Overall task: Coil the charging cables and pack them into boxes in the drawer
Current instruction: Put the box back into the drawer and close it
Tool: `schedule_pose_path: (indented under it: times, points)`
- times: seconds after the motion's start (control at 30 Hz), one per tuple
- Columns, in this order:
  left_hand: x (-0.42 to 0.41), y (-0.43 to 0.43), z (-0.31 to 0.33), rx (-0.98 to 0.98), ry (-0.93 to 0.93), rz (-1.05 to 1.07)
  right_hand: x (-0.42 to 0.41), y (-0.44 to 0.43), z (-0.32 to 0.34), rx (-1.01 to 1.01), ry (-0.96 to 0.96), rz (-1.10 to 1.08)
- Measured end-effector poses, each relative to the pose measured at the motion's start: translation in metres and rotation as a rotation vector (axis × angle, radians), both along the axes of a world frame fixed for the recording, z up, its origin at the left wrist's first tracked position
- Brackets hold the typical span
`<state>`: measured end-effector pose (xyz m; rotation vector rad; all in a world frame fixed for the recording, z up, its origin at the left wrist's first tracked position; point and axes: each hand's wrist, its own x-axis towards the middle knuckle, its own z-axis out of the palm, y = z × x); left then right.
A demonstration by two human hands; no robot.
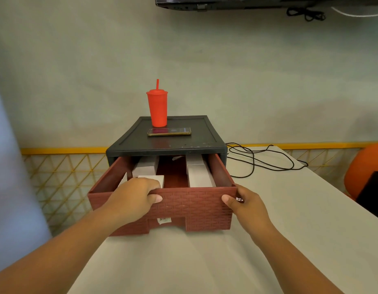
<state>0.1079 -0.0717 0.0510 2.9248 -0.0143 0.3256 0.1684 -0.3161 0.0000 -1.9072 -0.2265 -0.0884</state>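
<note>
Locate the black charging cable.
Head view, right side: the black cable lies loose on the white table, just right of the black cabinet, beyond the right hand gripping the drawer.

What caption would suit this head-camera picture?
Left hand and right hand grip the open drawer of white boxes; black cable lies uncoiled.

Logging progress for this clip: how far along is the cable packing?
Done: the drawer stands open, white boxes inside. In hand: the left hand and right hand grip its front. Left: the black cable lies loose on the table, uncoiled and unpacked.
</note>
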Motion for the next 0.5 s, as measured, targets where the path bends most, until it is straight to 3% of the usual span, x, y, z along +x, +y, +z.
schedule_pose_path:
  times: [0.5]
  points:
    - [0.095, 0.026, -0.002, -0.008, 0.018, 0.091, 0.094, 0.036, 0.0, -0.144, -0.03, -0.011]
